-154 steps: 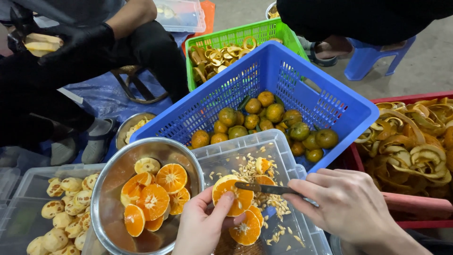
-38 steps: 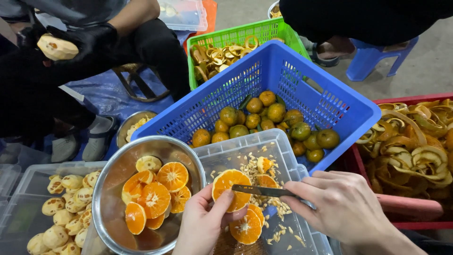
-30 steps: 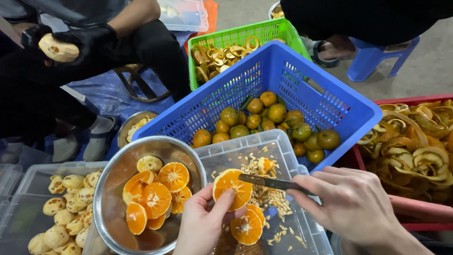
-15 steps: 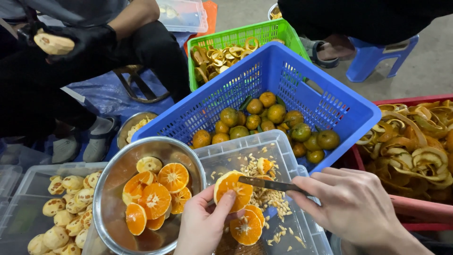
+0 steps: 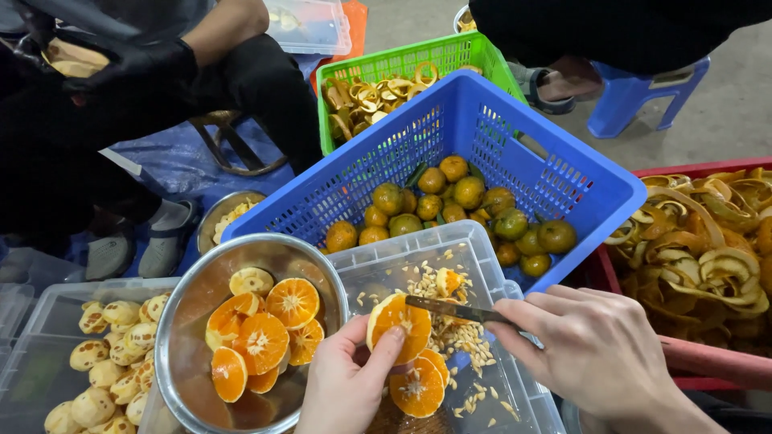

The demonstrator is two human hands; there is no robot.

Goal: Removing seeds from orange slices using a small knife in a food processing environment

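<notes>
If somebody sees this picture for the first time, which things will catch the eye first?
In the middle stands a big blue basket of whole green-orange citrus fruits. Below it, the left hand holds an orange half over a clear tub strewn with seeds, while the right hand sets a knife against it. At the lower left, a steel bowl holds more cut halves.

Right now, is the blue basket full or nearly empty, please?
Partly filled: the blue basket holds only one layer of small oranges; its mesh walls show above.
</notes>
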